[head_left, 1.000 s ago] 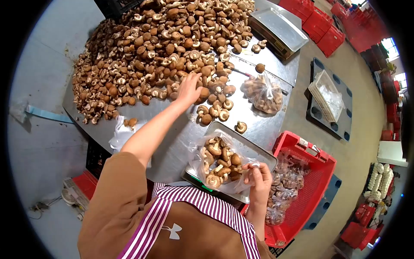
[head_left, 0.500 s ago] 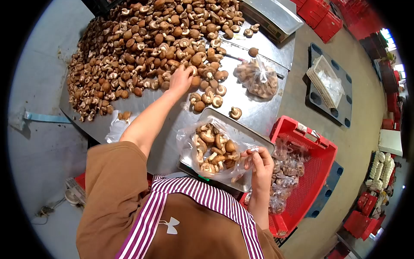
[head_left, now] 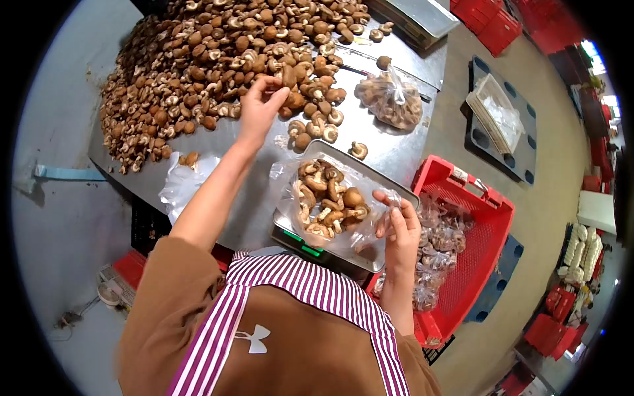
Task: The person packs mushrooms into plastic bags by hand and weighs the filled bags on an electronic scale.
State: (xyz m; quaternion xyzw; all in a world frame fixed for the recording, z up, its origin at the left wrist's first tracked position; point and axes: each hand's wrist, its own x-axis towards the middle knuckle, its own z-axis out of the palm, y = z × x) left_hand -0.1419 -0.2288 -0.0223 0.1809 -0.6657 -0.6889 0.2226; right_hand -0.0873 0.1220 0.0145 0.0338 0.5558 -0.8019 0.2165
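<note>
Clear plastic bag [head_left: 356,235], part-filled and untied, is pinched in my right hand [head_left: 401,230]; my left hand [head_left: 258,112] meets a mushroom [head_left: 288,76], grip unclear; a large heap [head_left: 198,74] lies unbagged.

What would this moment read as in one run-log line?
left hand: at mushroom pile, grip unclear | right hand: holding open bag's edge | open bag: holds mushrooms, on metal tray | tied bag: on table
</note>
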